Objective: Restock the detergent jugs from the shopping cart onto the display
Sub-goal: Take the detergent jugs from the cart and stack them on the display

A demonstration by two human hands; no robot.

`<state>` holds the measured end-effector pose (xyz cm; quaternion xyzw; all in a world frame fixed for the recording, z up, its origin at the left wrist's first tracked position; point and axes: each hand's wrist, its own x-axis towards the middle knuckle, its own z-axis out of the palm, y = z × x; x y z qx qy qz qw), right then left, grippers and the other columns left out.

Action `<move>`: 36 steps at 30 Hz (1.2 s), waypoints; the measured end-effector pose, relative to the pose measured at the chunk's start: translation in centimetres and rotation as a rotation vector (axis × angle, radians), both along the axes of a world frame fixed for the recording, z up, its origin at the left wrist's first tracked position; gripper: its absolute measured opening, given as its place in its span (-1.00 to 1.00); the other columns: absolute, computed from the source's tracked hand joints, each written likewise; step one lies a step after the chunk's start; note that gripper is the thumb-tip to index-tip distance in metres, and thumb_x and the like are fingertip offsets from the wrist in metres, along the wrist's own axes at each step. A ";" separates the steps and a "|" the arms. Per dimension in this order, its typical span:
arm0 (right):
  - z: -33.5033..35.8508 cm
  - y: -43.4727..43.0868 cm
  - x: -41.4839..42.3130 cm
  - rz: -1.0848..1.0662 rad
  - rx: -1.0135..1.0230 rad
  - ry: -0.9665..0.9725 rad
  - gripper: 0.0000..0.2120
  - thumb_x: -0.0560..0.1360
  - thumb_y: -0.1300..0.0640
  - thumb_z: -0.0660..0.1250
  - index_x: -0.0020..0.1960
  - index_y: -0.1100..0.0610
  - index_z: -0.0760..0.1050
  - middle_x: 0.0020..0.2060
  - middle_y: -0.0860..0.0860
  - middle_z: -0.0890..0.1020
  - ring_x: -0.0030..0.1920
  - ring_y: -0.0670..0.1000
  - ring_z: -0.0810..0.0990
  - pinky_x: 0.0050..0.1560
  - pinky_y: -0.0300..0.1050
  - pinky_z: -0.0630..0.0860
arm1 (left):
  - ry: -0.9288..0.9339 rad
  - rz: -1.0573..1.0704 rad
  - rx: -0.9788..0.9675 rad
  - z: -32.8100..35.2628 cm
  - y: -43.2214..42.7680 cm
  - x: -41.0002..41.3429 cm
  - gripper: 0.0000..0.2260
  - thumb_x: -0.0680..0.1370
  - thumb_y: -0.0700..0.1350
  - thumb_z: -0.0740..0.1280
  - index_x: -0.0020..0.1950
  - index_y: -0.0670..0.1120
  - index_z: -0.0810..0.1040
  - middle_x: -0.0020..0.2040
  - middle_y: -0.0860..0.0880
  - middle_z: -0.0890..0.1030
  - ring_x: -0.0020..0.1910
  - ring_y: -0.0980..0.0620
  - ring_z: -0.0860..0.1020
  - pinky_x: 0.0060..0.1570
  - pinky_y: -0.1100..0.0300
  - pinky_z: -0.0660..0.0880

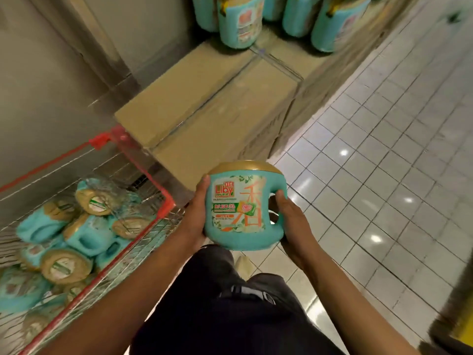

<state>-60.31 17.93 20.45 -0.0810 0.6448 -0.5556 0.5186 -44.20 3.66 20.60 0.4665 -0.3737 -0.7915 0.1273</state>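
Observation:
I hold one teal detergent jug with a gold cap upright in front of me, above my legs. My left hand grips its left side. My right hand curls its fingers through the handle on the jug's right side. The wire shopping cart with red trim stands at my lower left, holding several more teal jugs lying on their sides. The display of cardboard boxes lies ahead, with several teal jugs standing upright at its far end.
A grey wall runs along the left behind the cart. White tiled floor spreads to the right of the boxes. A dark and yellow object sits at the lower right edge.

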 end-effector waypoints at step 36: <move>0.3 -23.4 -39.1 0.158 -0.151 0.136 -0.47 0.63 -0.29 0.20 0.43 0.03 0.49 0.31 0.06 0.65 0.35 0.07 0.61 0.42 0.26 0.50 | 0.035 -0.101 -0.333 -0.3 -19.8 -34.2 -0.24 0.33 -0.17 0.64 0.50 -0.03 0.45 0.22 0.00 0.73 0.19 -0.01 0.71 0.03 0.18 0.66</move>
